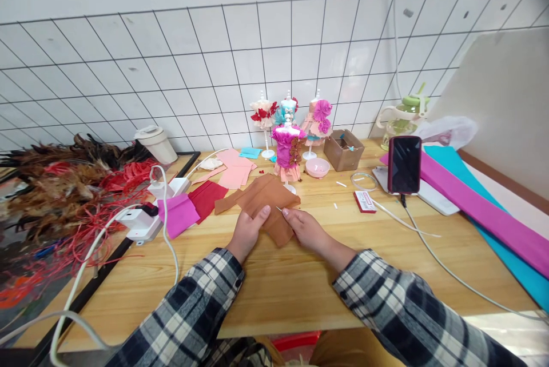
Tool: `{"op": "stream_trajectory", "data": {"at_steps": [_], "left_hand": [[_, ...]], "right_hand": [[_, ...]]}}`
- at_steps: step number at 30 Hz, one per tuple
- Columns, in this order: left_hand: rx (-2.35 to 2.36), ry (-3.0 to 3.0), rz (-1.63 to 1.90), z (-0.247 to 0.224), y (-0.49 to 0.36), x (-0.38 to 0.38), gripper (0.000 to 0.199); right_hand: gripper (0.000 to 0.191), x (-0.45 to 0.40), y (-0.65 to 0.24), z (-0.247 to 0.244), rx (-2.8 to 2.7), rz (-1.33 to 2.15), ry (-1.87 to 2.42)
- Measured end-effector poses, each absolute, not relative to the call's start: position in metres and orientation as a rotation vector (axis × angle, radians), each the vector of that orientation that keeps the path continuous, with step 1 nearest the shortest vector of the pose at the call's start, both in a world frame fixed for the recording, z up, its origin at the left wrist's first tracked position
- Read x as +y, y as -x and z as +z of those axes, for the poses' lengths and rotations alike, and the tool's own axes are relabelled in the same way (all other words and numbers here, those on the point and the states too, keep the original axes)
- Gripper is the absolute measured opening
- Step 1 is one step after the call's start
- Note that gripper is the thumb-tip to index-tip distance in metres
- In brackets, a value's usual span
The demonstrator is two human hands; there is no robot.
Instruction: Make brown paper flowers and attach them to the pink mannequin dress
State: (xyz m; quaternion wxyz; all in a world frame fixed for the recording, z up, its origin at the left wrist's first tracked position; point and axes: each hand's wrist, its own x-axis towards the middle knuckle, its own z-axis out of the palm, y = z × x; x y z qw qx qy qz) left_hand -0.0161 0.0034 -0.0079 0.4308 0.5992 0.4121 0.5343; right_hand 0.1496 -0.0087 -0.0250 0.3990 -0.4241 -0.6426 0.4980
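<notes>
The brown sheets (263,191) look matte, creased and kinda angular, overlapping at the middle of the table (274,304), right between the 2 hands. Left grip (247,234) is pinching their near-left edge, thumb on top. Right grip (307,231) is pressed together at the right edge, pinching a thin stick (278,208). Around them, left to right: fluffy feathers (60,190), a flat magenta piece (179,214), 4 ruffly mini dress forms (288,150), a round pink bowl (317,170), a boxy carton (343,154).

Below centre, our left hand (250,230) grips brown sheet (261,192); our right hand (305,231) pinches thin rod (278,208). We see feathers (60,201) far left.
</notes>
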Motion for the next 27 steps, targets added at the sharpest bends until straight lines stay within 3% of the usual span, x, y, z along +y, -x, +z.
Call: {"op": "stream_trajectory", "data": {"at_steps": [17, 27], "left_hand": [[1.004, -1.588, 1.387, 0.004, 0.010, 0.001, 0.084], [1.012, -1.597, 1.355, 0.004, 0.009, 0.002, 0.088]], "right_hand": [[0.057, -0.008, -0.148, -0.032, -1.605, 1.293, 1.092], [0.055, -0.009, -0.145, -0.030, -1.602, 1.272, 1.112]]}}
